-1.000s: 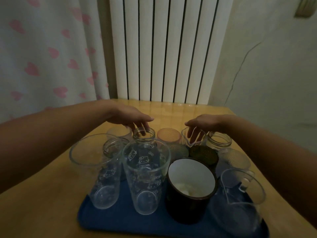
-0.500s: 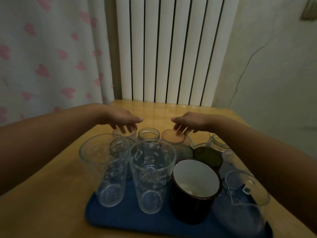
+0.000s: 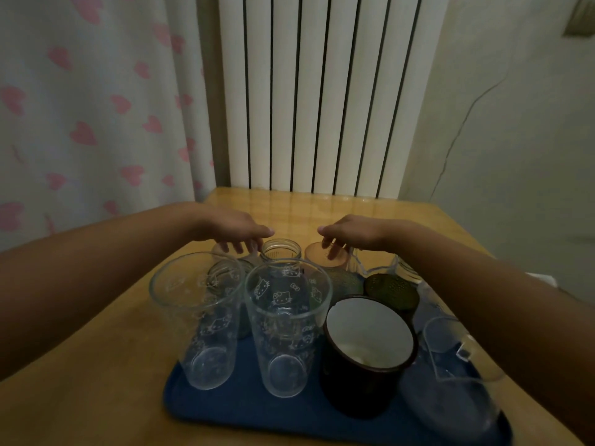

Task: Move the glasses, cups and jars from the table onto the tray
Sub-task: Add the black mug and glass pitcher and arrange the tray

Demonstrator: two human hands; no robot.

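A blue tray [image 3: 225, 413] lies on the wooden table [image 3: 96, 365], crowded with glassware. Two tall printed glasses [image 3: 206, 320] [image 3: 286, 323] stand at its front left, a dark mug with a white inside [image 3: 367, 352] to their right, and a clear jug [image 3: 457, 375] at the front right. Behind them are a small clear jar [image 3: 280, 251], an orange-tinted glass [image 3: 317, 254] and two green glasses [image 3: 391, 289]. My left hand [image 3: 230, 231] hovers open over the back left jars. My right hand [image 3: 349, 233] rests fingertips on the orange glass, gripping nothing.
A white ribbed radiator [image 3: 322, 91] stands behind the table's far edge. A curtain with pink hearts [image 3: 80, 107] hangs on the left, and a pale wall [image 3: 515, 140] is on the right. Bare tabletop shows left of the tray and beyond the hands.
Both hands have risen off the back-row jars and drawn toward each other. My right hand shifted left from the clear cup to above the orange glass. The view tilted slightly.
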